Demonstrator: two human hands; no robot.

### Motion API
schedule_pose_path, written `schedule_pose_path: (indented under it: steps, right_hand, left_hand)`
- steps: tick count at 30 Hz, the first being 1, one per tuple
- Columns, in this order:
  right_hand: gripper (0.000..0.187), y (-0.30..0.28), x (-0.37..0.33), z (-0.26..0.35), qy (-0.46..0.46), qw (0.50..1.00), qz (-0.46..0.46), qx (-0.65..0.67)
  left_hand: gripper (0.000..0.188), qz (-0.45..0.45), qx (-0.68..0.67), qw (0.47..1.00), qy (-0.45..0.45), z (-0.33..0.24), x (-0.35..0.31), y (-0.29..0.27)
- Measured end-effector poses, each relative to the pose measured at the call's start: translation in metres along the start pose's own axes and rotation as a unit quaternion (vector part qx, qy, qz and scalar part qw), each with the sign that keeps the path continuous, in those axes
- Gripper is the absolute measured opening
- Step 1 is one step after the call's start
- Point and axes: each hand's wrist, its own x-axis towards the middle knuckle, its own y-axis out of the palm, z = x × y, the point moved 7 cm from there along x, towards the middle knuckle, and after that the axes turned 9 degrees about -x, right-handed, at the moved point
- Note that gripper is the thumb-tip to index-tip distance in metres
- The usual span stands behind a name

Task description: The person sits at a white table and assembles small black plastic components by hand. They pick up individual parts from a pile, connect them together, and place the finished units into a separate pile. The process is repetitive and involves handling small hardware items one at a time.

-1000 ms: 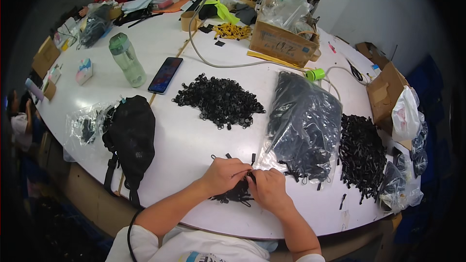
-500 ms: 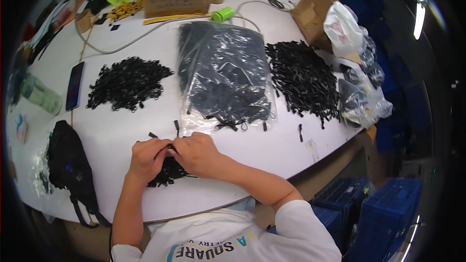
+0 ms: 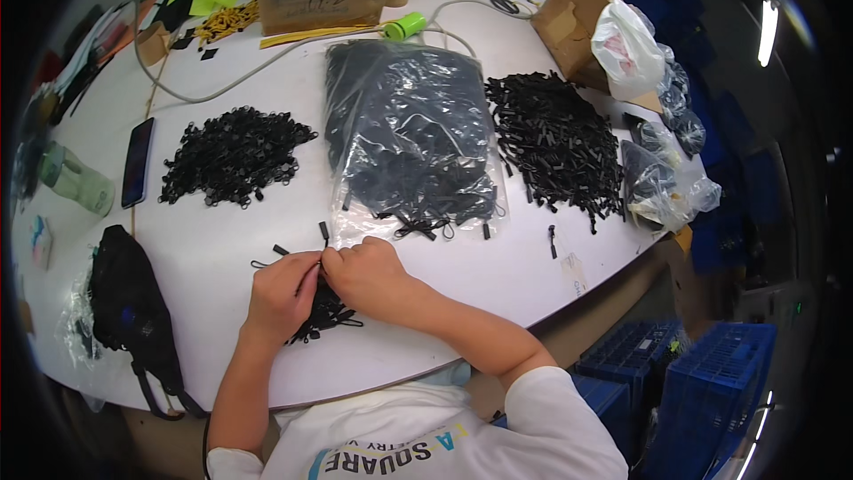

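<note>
Via the head view, I confirm the left hand (image 3: pixel 286 292) and right hand (image 3: pixel 366 272) meeting, fingers pinched narrow on a small black piece (image 3: pixel 321 262), mostly hidden, located beside a black loop pile (image 3: pixel 327 316), near the clear bag (image 3: pixel 352 225).

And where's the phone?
In the head view, the phone lies on the left part of the white table, between the green bottle on its left and a pile of small black pieces on its right.
</note>
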Motion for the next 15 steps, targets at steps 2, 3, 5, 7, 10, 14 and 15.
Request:
schedule_pose_path:
  steps: [2,3,5,7,10,14,15]
  right_hand:
    - [0.016,0.003,-0.001,0.002,-0.001,1.0,0.006,-0.003]
    - [0.016,0.003,-0.001,0.002,0.003,1.0,0.012,-0.001]
    - [0.016,-0.002,0.001,0.001,0.013,1.0,0.022,-0.001]
    - [0.014,-0.004,0.002,0.002,0.008,0.999,0.03,0.016]
    - [0.014,-0.02,0.003,0.008,-0.012,0.998,-0.01,0.054]
    - [0.018,-0.044,0.0,0.006,0.003,0.992,-0.096,0.08]
    - [0.019,-0.04,-0.002,0.003,0.01,0.993,-0.087,0.077]
  left_hand:
    - [0.021,0.014,0.053,0.998,0.019,0.001,-0.001,0.002]
    - [0.017,0.014,0.075,0.997,0.021,-0.001,-0.001,0.001]
    - [0.016,0.018,0.089,0.996,0.017,-0.003,0.002,-0.002]
    - [0.015,0.031,0.014,0.999,-0.039,0.006,0.001,-0.006]
    - [0.014,0.026,-0.282,0.945,-0.162,0.03,-0.014,0.002]
    - [0.022,0.014,-0.535,0.828,-0.166,0.022,-0.014,0.017]
    - [0.021,-0.006,-0.485,0.859,-0.163,0.019,-0.011,0.014]
